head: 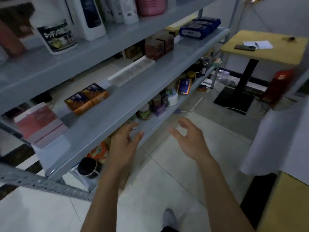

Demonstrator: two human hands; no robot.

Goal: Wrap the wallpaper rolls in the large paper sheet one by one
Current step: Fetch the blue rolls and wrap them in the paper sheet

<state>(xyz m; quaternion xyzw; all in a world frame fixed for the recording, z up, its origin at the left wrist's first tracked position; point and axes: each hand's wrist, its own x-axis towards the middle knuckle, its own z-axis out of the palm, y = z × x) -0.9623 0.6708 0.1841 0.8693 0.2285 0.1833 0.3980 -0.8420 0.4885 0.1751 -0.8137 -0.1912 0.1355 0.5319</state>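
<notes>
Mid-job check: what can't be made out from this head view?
Head view:
- White shape, right: blurred; roll or cloth, cannot tell.
- Bottles, top shelf: cut off by the upper edge, labels blurred.
- Lower shelf goods: partly hidden by the middle shelf and left hand.

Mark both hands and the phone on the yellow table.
left hand (124, 144): head view, middle of the hand.
right hand (192, 144): head view, middle of the hand.
phone (245, 47): head view, its dark face.
</notes>
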